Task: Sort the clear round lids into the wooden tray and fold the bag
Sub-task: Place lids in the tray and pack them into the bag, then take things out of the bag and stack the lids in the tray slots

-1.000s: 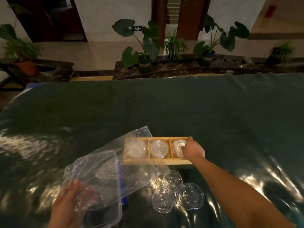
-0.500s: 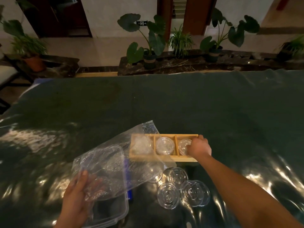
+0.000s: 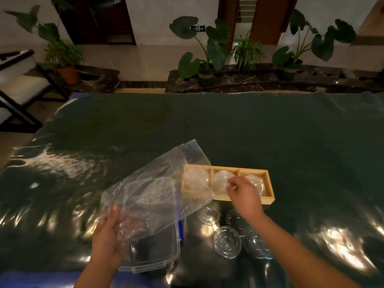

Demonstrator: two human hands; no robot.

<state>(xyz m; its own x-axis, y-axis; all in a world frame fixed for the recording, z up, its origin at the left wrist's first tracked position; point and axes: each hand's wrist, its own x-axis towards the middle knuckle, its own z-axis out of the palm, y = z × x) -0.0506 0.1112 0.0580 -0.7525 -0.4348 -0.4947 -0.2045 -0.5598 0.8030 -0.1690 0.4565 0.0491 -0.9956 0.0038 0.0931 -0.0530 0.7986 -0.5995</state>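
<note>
Now that the right hand has drawn back from the wooden tray's outermost compartment, a lid lies placed there. Its fingers are curled; whether they pinch anything, I cannot tell. The left hand grips the bag, which drapes the tray's nearer end. Loose lids wait beside the right forearm.

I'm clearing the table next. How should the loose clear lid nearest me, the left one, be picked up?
I'd pinch the front-left lid by its thin rim from above, at its left and near edges: it lies flat on the table cover, and another lid crowds its right side.
</note>
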